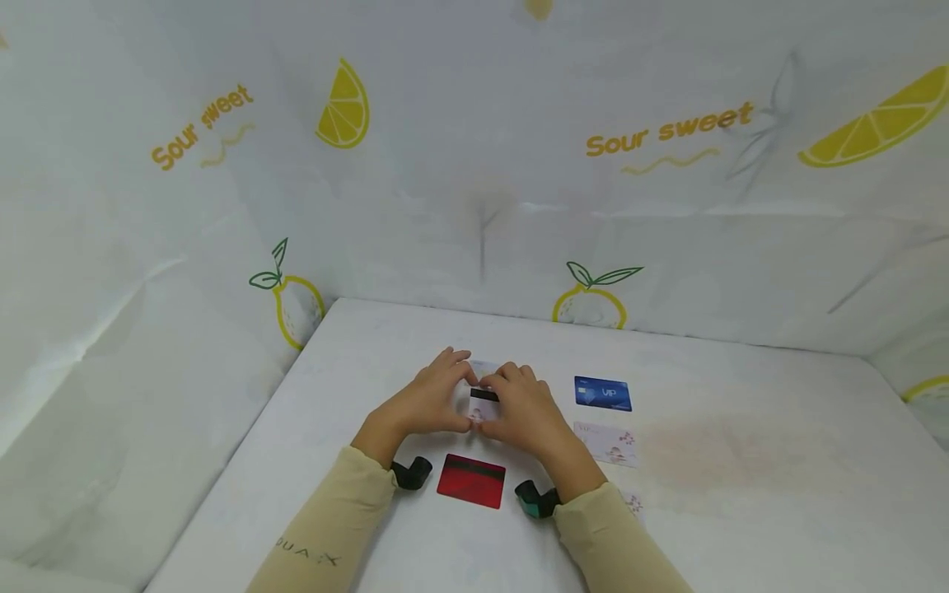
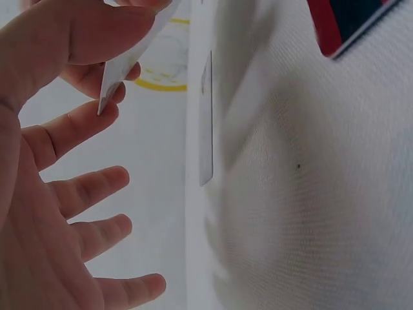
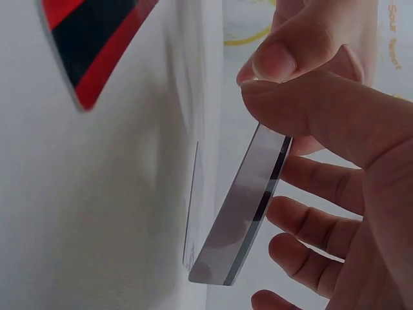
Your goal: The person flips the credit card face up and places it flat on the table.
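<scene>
Between both hands a white card with pink flowers and a dark stripe (image 1: pixel 483 409) is held above the table, tilted. My left hand (image 1: pixel 432 400) pinches it with the thumb on the near side and a finger behind; its other fingers (image 2: pixel 97 190) spread away from the card. From the other side my right hand (image 1: pixel 525 409) pinches the same card, its thumb (image 3: pixel 322 110) close to the left thumb. In the right wrist view the card (image 3: pixel 242 213) slants downward. Behind it another pale card (image 1: pixel 485 367) lies flat, partly hidden by the hands.
A red card with a dark stripe (image 1: pixel 471 481) lies nearer, between the forearms. On the right lie a blue VIP card (image 1: pixel 603 394), a white flowered VIP card (image 1: pixel 606 444) and another flowered card (image 1: pixel 633 504), partly behind the right sleeve. A lemon-print sheet (image 1: pixel 460 165) backs the white table (image 1: pixel 741 412).
</scene>
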Demonstrator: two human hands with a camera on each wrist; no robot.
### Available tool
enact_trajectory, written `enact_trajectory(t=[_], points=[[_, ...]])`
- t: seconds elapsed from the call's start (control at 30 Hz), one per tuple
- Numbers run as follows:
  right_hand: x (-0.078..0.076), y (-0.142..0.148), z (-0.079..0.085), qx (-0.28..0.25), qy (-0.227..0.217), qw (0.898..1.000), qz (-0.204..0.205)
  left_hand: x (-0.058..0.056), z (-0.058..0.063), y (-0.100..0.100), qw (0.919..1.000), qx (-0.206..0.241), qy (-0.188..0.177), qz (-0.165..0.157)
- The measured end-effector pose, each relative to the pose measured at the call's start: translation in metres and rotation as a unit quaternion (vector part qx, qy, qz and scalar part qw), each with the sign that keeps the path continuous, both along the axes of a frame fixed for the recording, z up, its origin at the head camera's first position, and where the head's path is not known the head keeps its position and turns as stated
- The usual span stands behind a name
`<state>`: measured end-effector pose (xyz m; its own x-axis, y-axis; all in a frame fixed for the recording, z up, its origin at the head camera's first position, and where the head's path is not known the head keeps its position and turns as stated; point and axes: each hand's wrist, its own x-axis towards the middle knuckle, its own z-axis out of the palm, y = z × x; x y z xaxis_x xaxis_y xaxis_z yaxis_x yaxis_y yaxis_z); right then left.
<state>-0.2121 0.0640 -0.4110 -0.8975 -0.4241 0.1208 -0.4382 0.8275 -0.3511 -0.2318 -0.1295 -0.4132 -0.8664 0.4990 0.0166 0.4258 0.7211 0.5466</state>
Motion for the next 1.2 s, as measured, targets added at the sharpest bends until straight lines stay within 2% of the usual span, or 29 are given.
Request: enact_trajectory(t=[0.17, 0.33, 0.4, 0.5, 0.6, 0.73, 0.9, 1.07, 1.13, 1.2], points=[[0.000, 0.001, 0.003, -0.027, -0.022, 0.999, -0.003, 0.000, -0.003, -0.001, 0.9996, 0.027, -0.007, -0.006], [-0.004, 0.009, 0.003, -0.114, -0.074, 0.991, -0.004, -0.001, -0.005, -0.003, 0.9981, 0.053, -0.027, -0.016], [-0.006, 0.013, 0.004, -0.162, -0.100, 0.982, -0.004, -0.001, -0.005, -0.004, 0.9979, 0.053, -0.033, -0.016], [-0.009, 0.019, 0.005, -0.236, -0.144, 0.961, -0.001, 0.000, -0.005, -0.004, 0.9975, 0.049, -0.047, -0.017], [-0.011, 0.023, 0.006, -0.286, -0.185, 0.940, 0.002, 0.000, -0.005, -0.003, 0.9972, 0.044, -0.058, -0.015], [-0.012, 0.026, 0.008, -0.313, -0.224, 0.923, 0.000, 0.001, -0.005, -0.001, 0.9970, 0.042, -0.064, -0.012], [-0.013, 0.026, 0.007, -0.331, -0.250, 0.910, -0.006, 0.001, -0.006, 0.000, 0.9970, 0.037, -0.068, -0.007], [-0.013, 0.027, 0.008, -0.334, -0.259, 0.906, -0.002, 0.000, -0.006, 0.000, 0.9975, 0.034, -0.062, -0.003], [-0.013, 0.028, 0.008, -0.316, -0.253, 0.914, -0.002, 0.000, -0.006, -0.001, 0.9983, 0.023, -0.054, 0.003], [-0.014, 0.030, 0.009, -0.286, -0.239, 0.928, -0.004, -0.001, -0.006, -0.002, 0.9990, 0.011, -0.043, 0.011]])
